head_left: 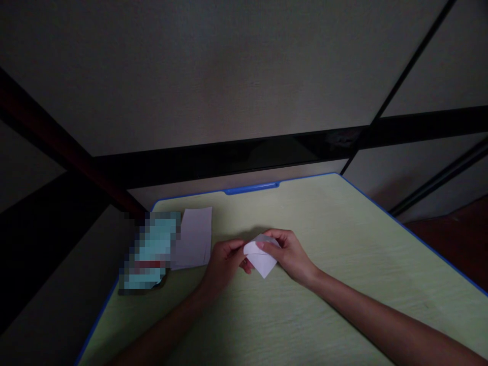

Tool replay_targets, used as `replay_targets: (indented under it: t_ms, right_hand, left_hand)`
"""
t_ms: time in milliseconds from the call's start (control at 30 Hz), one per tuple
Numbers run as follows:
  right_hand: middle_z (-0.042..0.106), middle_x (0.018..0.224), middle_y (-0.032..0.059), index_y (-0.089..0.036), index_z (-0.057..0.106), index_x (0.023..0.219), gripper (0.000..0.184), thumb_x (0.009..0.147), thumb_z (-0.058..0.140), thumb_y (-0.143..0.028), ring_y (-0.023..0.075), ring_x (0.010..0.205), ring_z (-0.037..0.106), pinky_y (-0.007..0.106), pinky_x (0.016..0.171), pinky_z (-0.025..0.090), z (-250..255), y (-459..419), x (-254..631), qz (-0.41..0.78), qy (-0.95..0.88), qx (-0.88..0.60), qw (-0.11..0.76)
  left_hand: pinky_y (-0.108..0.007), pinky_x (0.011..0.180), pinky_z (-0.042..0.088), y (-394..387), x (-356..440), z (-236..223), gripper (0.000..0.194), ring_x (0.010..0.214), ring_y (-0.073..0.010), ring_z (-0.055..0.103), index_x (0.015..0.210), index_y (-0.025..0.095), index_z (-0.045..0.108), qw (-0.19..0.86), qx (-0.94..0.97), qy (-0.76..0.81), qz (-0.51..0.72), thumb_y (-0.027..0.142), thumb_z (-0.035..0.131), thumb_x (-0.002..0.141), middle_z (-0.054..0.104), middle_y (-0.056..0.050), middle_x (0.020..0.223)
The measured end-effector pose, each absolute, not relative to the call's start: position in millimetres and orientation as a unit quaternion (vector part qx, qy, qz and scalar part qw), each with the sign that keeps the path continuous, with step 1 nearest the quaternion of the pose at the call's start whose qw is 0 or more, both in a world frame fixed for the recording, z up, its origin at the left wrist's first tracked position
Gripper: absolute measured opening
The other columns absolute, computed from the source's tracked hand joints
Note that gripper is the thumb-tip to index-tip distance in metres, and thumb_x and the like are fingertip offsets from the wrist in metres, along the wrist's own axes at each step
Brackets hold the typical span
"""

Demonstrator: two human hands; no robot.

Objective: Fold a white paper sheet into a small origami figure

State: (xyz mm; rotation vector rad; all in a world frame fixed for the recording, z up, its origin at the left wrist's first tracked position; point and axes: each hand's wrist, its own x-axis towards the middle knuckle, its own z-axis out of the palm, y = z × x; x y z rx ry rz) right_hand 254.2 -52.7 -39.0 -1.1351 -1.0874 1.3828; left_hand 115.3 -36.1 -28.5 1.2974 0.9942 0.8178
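Note:
A small piece of folded white paper (266, 264) is held up over the middle of the table, one corner pointing down toward me. My right hand (287, 251) grips its right side, thumb across the front and fingers behind. At the paper's left edge, my left hand (229, 256) pinches it between thumb and fingers; part of this grip is hidden by the hand itself. Folded layers show as a flap across the paper's upper part.
Left of my hands lies a stack of white paper sheets (194, 236). Beside it is a pixelated, light-blue item (152, 249) near the table's left edge. The pale wood-look table (343, 244) has a blue rim and a blue handle piece (251, 188) at its far edge, close to a panelled cabinet (236, 91).

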Motion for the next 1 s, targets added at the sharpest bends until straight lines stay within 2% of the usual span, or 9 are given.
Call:
replay_targets:
  t_ms: [100, 233, 367, 533, 1000]
  right_hand:
    - [0.049, 0.048, -0.0035, -0.010, 0.054, 0.059, 0.021, 0.060, 0.061, -0.030, 0.0048, 0.041, 0.039, 0.018, 0.040, 0.028, -40.7, -52.4, 254.2, 0.556, -0.444, -0.485, 0.508]
    - [0.049, 0.048, -0.0033, -0.010, 0.055, 0.060, 0.021, 0.060, 0.061, -0.030, 0.0054, 0.042, 0.039, 0.019, 0.040, 0.027, -41.6, -52.0, 254.5, 0.548, -0.445, -0.497, 0.504]
    - [0.049, 0.048, -0.0031, -0.010, 0.056, 0.062, 0.020, 0.060, 0.060, -0.029, 0.0058, 0.042, 0.039, 0.019, 0.041, 0.027, -41.2, -51.2, 254.1, 0.546, -0.444, -0.502, 0.503]
    - [0.050, 0.049, -0.0027, -0.010, 0.056, 0.060, 0.019, 0.060, 0.061, -0.028, 0.0061, 0.043, 0.041, 0.019, 0.042, 0.029, -40.6, -51.1, 252.2, 0.543, -0.436, -0.495, 0.521]
    - [0.058, 0.057, -0.0004, -0.011, 0.061, 0.067, 0.016, 0.061, 0.061, -0.026, 0.0075, 0.049, 0.048, 0.019, 0.045, 0.036, -41.9, -52.5, 252.3, 0.534, -0.469, -0.474, 0.520]
  left_hand:
    - [-0.020, 0.042, 0.044, -34.4, 114.8, -34.3, 0.017, 0.043, -0.0099, 0.052, 0.057, 0.010, 0.061, 0.676, 0.476, 0.399, 0.396, 0.023, 0.053, 0.063, 0.058, -0.001, 0.048]
    - [-0.023, 0.042, 0.047, -33.4, 112.9, -38.6, 0.014, 0.044, -0.0117, 0.053, 0.057, 0.010, 0.062, 0.711, 0.403, 0.371, 0.440, 0.022, 0.056, 0.060, 0.061, -0.002, 0.049]
    - [-0.021, 0.043, 0.047, -34.6, 112.2, -32.9, 0.014, 0.049, -0.0115, 0.056, 0.069, 0.011, 0.063, 0.650, 0.438, 0.415, 0.463, 0.019, 0.061, 0.057, 0.063, -0.002, 0.058]
    - [-0.016, 0.040, 0.045, -37.0, 114.9, -27.5, 0.012, 0.046, -0.0082, 0.054, 0.060, 0.011, 0.059, 0.560, 0.487, 0.485, 0.463, 0.017, 0.065, 0.052, 0.061, 0.001, 0.055]
    - [-0.017, 0.045, 0.047, -40.1, 117.7, -26.9, 0.012, 0.051, -0.0092, 0.054, 0.060, 0.010, 0.056, 0.576, 0.464, 0.517, 0.431, 0.020, 0.062, 0.057, 0.058, 0.001, 0.055]
